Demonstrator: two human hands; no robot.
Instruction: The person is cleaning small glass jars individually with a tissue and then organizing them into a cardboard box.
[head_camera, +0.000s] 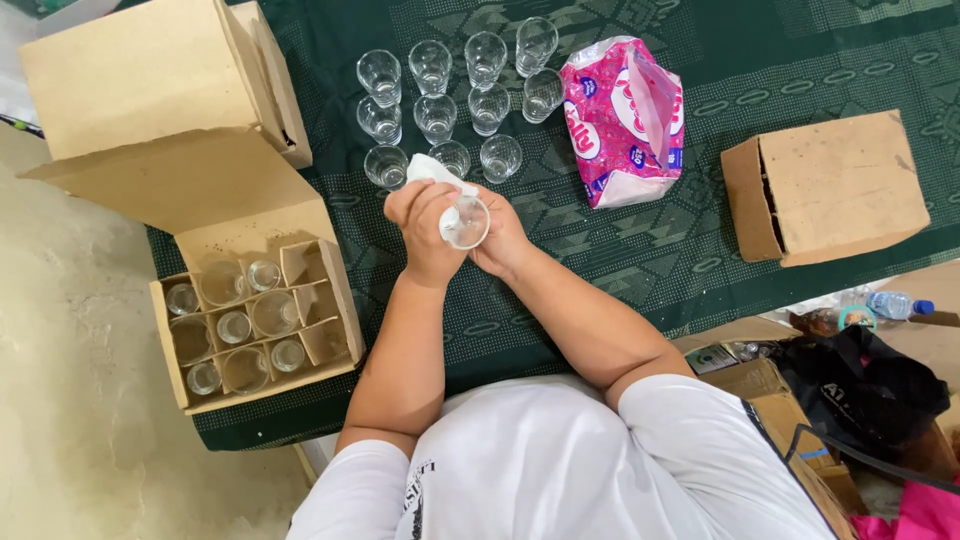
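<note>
So there's a small clear glass (466, 222) held up over the green patterned cloth (800, 60), mouth turned toward the camera, right in the middle of the scene. The right hand (500, 240) is cupped around it from the right side, gripping it. The left hand (425, 228) is closed on a white tissue (436, 172), pressing it against the glass rim, so both hands are touching the same glass.

Just beyond the hands, on the far side, there's a bunch of empty glasses (434, 115) standing upright in three loose rows, the nearest row almost touching the knuckles. To the right of those lies a pink tissue pack (622, 120), torn open at the top.

On the left, near the edge of the cloth, an open cardboard box (255, 320) with dividers holds more glasses, most cells filled, a couple empty. Its big flap sticks out toward the far left, and another shut box (150, 75) sits behind it. Far over on the right there's one more cardboard box (830, 185) tipped on its side, well apart from the hands. A water bottle (885, 305) and a black bag (865, 385) are off the cloth at the near right.
</note>
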